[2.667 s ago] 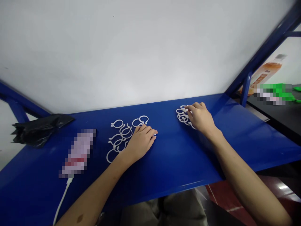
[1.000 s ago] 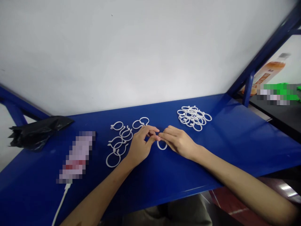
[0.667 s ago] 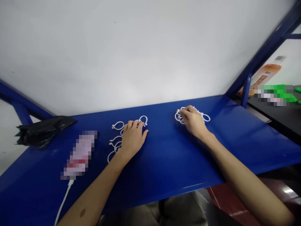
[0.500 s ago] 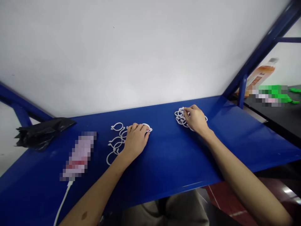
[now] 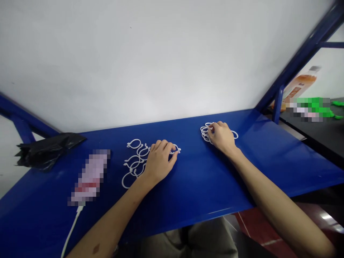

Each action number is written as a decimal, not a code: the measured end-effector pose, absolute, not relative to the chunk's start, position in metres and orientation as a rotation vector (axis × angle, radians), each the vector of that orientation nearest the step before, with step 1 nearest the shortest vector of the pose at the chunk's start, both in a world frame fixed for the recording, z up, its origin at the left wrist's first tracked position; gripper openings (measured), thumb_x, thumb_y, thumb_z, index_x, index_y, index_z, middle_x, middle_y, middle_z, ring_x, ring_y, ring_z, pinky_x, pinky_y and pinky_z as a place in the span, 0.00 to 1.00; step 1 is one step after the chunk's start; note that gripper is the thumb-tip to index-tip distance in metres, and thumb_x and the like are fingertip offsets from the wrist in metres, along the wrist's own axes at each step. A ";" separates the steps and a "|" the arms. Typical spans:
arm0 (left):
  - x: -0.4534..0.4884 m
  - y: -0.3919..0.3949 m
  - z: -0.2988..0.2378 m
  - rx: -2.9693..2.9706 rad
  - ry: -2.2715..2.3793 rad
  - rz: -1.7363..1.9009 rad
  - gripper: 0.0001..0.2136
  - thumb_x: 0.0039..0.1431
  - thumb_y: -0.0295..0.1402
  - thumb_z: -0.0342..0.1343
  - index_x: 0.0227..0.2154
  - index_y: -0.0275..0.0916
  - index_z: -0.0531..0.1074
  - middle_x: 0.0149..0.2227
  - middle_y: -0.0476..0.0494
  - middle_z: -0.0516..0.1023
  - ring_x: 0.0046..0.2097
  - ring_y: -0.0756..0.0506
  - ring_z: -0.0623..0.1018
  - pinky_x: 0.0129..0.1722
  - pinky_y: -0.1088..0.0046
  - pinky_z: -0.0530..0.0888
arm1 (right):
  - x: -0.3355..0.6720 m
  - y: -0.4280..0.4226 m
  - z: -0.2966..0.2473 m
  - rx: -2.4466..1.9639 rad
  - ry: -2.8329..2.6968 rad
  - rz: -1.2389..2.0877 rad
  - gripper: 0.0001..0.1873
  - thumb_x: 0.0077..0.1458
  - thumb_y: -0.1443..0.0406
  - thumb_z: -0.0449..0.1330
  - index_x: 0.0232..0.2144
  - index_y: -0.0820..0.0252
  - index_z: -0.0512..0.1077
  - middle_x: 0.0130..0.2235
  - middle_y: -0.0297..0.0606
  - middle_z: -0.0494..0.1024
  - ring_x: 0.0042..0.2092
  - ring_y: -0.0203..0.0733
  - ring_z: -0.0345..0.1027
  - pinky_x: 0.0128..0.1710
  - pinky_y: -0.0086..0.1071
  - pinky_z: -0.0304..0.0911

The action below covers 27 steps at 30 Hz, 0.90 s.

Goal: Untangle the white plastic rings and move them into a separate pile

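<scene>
My left hand [image 5: 160, 159] is above the blue tabletop, fingers curled down and thumb bent in, closed on a white plastic ring [image 5: 176, 147] with small knobbed ends. Part of that ring is hidden behind the fingers. Beside this hand, to its left, several similar rings [image 5: 134, 142] lie spread and overlapping. My right hand [image 5: 222, 137] is at a bunch of white rings [image 5: 204, 132] farther right, thumb and index finger pinched together at the bunch. What sits between those fingertips is mostly covered, though a ring's edge shows there. Another ring's loop sticks out on the right of this hand.
A phone-like blurred object [image 5: 91, 175] with a white cable [image 5: 70, 229] lies at left on the blue table [image 5: 193, 186]. Behind it is a black plastic bag [image 5: 51, 150]. A white wall rises at the back. An orange-labelled bottle [image 5: 299, 87] stands on a black surface at right.
My left hand has shifted slightly right, the ring moving with it and showing more beside the thumb. My right hand has lowered its fingertips onto the bunch of rings.
</scene>
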<state>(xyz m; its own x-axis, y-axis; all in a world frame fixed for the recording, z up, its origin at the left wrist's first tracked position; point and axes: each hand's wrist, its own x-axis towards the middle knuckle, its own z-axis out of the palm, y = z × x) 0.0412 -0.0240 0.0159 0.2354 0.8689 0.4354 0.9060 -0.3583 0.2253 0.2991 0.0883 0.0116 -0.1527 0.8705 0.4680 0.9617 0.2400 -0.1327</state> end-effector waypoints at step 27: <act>0.043 -0.026 0.016 -2.551 -1.544 -0.970 0.09 0.71 0.30 0.46 0.45 0.41 0.72 0.41 0.45 0.80 0.43 0.43 0.74 0.47 0.63 0.68 | 0.245 0.026 0.021 -0.780 -2.415 0.594 0.17 0.63 0.62 0.59 0.53 0.60 0.70 0.40 0.40 0.77 0.41 0.42 0.73 0.43 0.39 0.70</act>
